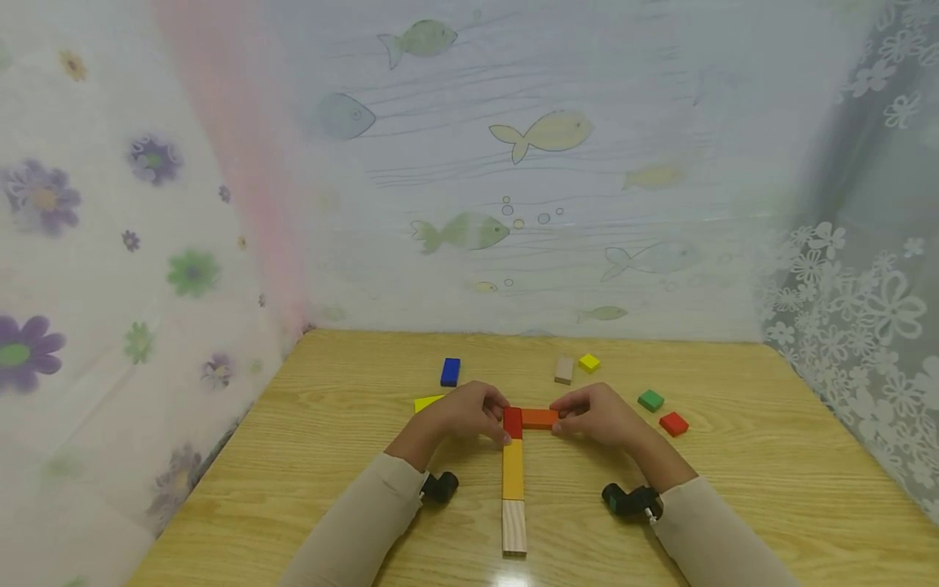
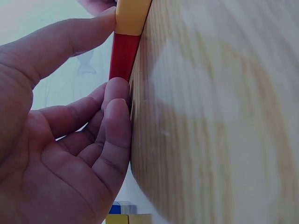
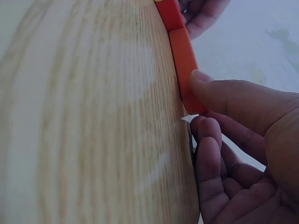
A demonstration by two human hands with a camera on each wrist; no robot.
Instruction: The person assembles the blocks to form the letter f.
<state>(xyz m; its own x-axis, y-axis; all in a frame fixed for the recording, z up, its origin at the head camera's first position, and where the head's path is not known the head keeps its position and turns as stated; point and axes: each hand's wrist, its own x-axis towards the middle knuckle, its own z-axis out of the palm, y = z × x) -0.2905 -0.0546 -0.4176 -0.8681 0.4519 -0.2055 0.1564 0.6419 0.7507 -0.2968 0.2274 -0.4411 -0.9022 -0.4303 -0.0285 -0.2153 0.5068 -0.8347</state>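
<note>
The left wrist hides part of the yellow block toward the tabletop's far edge. Left fingers cover one end of the red block; the left-wrist view's top cuts off the amber block. The tabletop's near edge and both sleeves run out of the head view.

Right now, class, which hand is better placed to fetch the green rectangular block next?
Probably the right hand: nearer the green rectangular block, though its grip holds the orange rectangular block.
</note>
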